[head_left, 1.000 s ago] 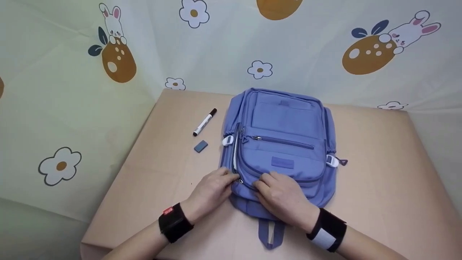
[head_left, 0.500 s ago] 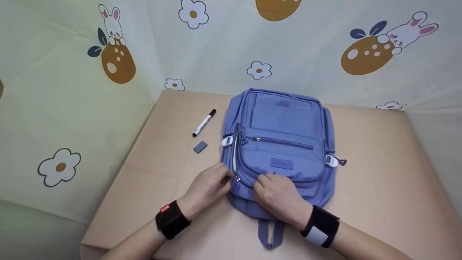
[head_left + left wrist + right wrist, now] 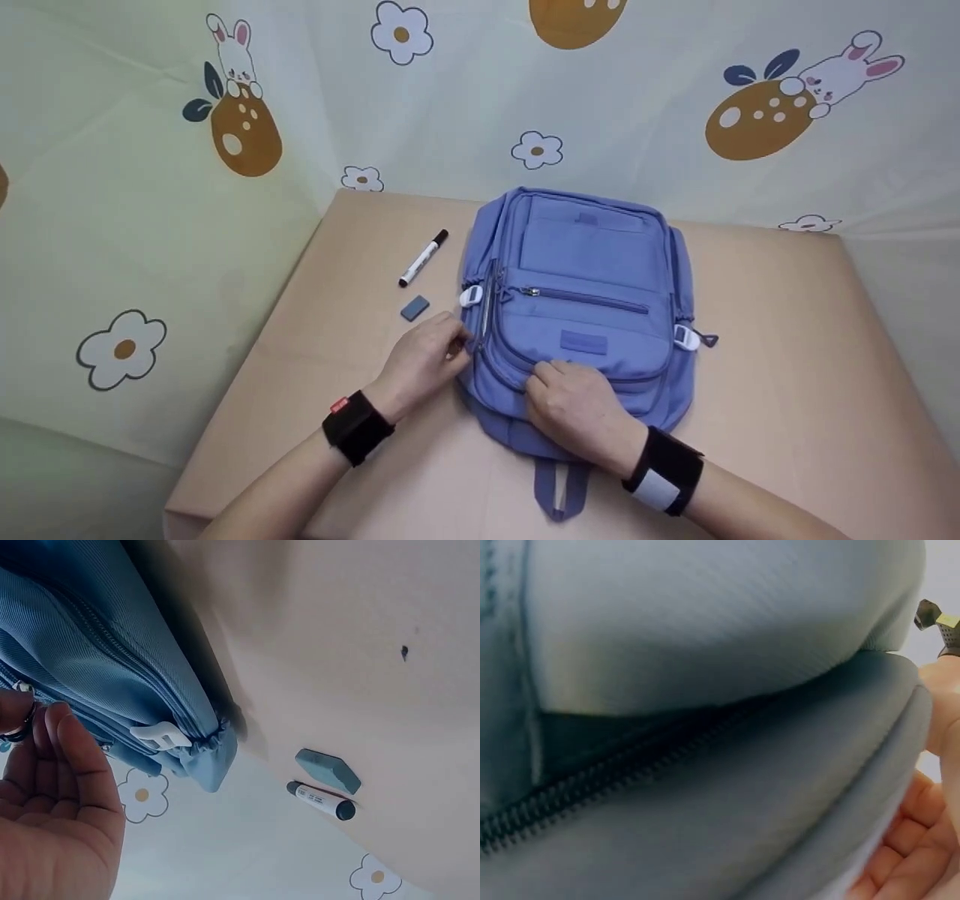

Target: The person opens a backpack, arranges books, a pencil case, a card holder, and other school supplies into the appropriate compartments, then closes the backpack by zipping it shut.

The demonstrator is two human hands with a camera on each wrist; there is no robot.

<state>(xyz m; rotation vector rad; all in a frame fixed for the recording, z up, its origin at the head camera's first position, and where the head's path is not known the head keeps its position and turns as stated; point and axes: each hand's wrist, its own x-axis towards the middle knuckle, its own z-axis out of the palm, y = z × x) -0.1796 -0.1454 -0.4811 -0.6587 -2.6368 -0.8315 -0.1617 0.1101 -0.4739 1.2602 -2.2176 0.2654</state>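
Note:
A blue backpack lies front up on the table, its carry loop toward the person. At its left side my left hand pinches a zipper pull between thumb and forefinger; the left wrist view shows the slider close by. Above that hand, the side zipper is parted in a narrow pale gap. My right hand grips the fabric of the lower front with curled fingers, their tips partly hidden. In the right wrist view, a zipper track runs under a fold of the cloth.
Left of the backpack lie a marker with a black cap and a blue-grey eraser-like block. White side buckles sit on the bag's edges. A patterned curtain stands behind the table.
My left hand has moved up along the bag's left side with the zipper pull, and the parted stretch has become shorter. The right hand has stayed nearly in place on the fabric.

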